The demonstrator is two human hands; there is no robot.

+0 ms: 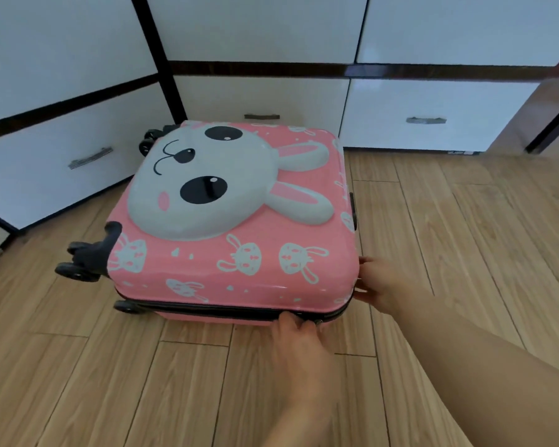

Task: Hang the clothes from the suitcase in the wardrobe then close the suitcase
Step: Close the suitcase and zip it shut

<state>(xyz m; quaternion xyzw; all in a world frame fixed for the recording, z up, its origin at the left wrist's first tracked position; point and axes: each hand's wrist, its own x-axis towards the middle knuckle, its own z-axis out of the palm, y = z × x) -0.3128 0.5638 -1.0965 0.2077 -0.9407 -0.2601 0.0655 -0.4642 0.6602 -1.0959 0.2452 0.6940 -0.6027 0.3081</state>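
Note:
A pink suitcase [239, 262] with a large white bunny face lies flat on the wooden floor, its lid down. A black zipper line [207, 309] runs along its near side. My left hand [299, 337] is at the right end of that side, fingers curled and pinching the zipper pull [318, 322]. My right hand [380, 283] rests against the suitcase's near right corner with its fingers spread. The white wardrobe [255, 30] stands right behind the suitcase, its doors shut. No clothes are visible.
Drawers with metal handles [426, 120] line the wardrobe's base, and another white unit [62, 156] angles in on the left. The suitcase's black wheels [78, 269] stick out to the left. Wooden floor [481, 237] extends to the right and towards me.

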